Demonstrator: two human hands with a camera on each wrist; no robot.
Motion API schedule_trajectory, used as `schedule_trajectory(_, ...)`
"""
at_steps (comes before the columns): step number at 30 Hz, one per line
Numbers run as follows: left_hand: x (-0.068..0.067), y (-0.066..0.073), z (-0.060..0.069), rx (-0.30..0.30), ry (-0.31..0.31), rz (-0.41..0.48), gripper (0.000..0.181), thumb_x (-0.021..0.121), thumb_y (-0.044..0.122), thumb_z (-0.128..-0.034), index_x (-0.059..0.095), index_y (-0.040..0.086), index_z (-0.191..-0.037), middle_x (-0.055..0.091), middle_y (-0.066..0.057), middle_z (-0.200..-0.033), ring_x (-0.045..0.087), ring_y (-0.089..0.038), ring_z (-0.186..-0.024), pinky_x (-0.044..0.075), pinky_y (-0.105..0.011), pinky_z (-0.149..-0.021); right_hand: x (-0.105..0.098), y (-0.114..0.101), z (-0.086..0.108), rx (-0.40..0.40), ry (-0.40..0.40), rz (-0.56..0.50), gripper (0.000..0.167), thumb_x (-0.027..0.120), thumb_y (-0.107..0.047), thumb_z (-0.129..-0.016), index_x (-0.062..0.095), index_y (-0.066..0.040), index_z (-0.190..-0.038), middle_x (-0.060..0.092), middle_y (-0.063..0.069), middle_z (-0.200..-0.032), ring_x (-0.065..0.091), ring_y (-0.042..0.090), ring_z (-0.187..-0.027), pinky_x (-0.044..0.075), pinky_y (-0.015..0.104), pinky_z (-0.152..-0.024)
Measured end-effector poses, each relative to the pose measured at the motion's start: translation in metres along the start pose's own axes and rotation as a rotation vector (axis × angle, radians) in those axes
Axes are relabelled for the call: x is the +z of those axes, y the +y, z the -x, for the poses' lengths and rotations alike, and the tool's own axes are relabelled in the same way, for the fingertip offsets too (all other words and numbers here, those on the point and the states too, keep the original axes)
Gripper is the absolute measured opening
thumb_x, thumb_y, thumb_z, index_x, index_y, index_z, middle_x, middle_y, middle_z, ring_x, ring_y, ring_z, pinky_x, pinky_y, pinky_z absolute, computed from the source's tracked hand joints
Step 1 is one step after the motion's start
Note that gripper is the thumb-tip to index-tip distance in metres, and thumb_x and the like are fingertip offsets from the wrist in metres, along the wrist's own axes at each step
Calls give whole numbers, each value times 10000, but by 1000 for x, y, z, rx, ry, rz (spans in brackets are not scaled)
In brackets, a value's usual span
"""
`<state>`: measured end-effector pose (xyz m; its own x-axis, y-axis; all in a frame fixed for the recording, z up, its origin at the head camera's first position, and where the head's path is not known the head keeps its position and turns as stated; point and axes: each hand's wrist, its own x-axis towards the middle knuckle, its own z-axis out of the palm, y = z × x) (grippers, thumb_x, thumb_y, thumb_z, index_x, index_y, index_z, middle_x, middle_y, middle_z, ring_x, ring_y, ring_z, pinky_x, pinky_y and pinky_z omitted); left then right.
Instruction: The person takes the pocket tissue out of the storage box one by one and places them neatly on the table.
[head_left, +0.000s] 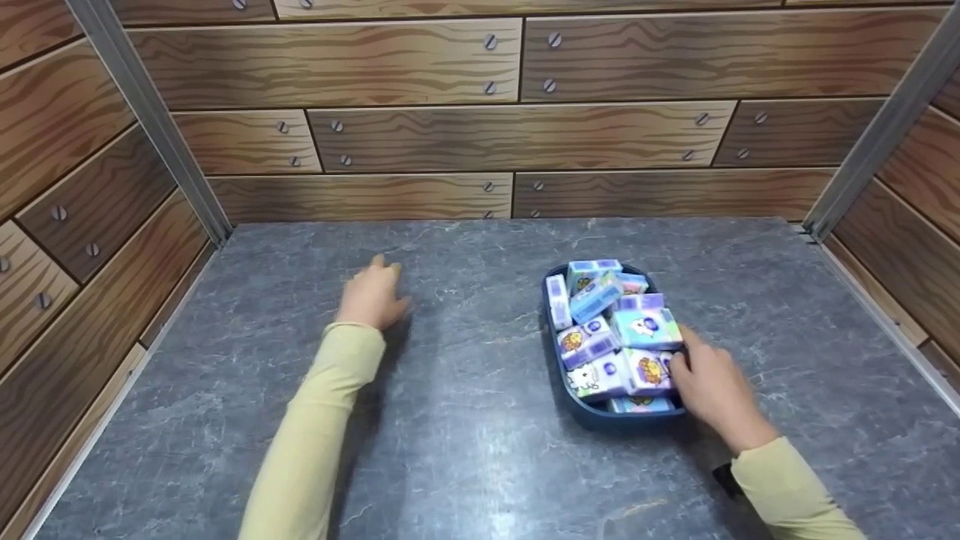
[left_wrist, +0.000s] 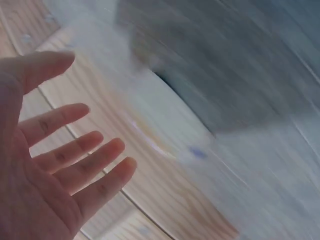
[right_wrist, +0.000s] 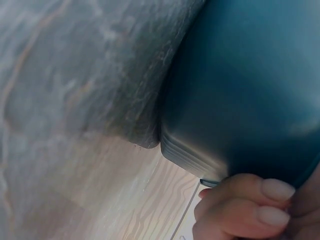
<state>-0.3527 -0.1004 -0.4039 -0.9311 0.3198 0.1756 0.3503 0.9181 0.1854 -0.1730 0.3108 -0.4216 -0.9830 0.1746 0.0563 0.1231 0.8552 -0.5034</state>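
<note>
Boxes of pastel printed cardboard crowd the dark-blue rounded plastic basket! Your right hand grips the basket's right side; well left of it, your left hand holds nothing, fingers loose. Keep it level, or boxes may spill.

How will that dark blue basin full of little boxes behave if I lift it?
The basin is probably stiff, since it shows a clean, smooth curve. The little boxes could slide off, as some are heaped above the edge. Lifted only by the right hand, which grips one side, it may tip.
</note>
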Motion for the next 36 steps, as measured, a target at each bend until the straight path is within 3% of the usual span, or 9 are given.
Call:
schedule_trajectory(4,3,44,-11,92,-6,56,482,699,312,-861,597,0,-1214,547,-202,-1183,602,-374,-983,489,-485,-870,-1,1,0,4,3,5,530,361,-179,-991,284,54,-1460,446,357,-1320,518,441,-1128,429,599,-867)
schedule_trajectory(12,7,139,-18,267,-137,128,594,546,450,-943,474,59,-1385,474,-168,-1385,515,-328,-1198,392,-438,-1024,7,-5,-3,-9,-1,-14,528,374,-175,-988,292,50,-1459,484,343,-1292,538,424,-1113,423,597,-897)
schedule_trajectory(14,9,158,-17,319,-164,123,620,514,484,-949,456,63,-1400,476,-164,-1383,508,-312,-1208,388,-423,-1029,10,-7,-4,-13,-1,-19,525,377,-175,-988,300,43,-1459,495,336,-1284,545,415,-1104,427,592,-893)
schedule_trajectory(17,13,180,-16,388,-174,76,657,465,524,-954,410,84,-1439,407,-164,-1444,383,-307,-1325,256,-416,-1115,12,-9,-4,-23,10,-19,516,381,-173,-984,323,33,-1454,517,327,-1264,558,410,-1084,440,582,-869)
schedule_trajectory(21,19,199,-16,445,-189,-3,657,376,509,-986,291,111,-1503,226,-128,-1553,73,-275,-1444,-22,-429,-1151,13,-10,-3,-30,19,-18,513,382,-169,-979,335,31,-1449,525,325,-1256,559,420,-1083,444,578,-864)
schedule_trajectory(24,21,208,-16,475,-237,12,616,344,426,-1018,215,95,-1521,194,-87,-1568,39,-246,-1447,-61,-427,-1144,11,-9,-3,-27,19,-15,514,381,-163,-978,331,40,-1448,516,329,-1265,551,430,-1097,436,584,-883)
schedule_trajectory(29,19,217,-11,501,-282,51,563,374,266,-1031,177,81,-1525,279,-84,-1538,196,-208,-1423,19,-364,-1158,6,-4,-2,-13,19,-15,513,380,-159,-982,323,36,-1452,502,328,-1284,539,434,-1115,430,587,-895)
schedule_trajectory(36,16,227,-4,492,-303,88,602,426,209,-1011,146,120,-1536,295,-128,-1503,300,-241,-1374,269,-328,-1109,0,1,1,9,20,-24,517,379,-163,-990,302,38,-1460,494,328,-1293,540,426,-1117,428,583,-905)
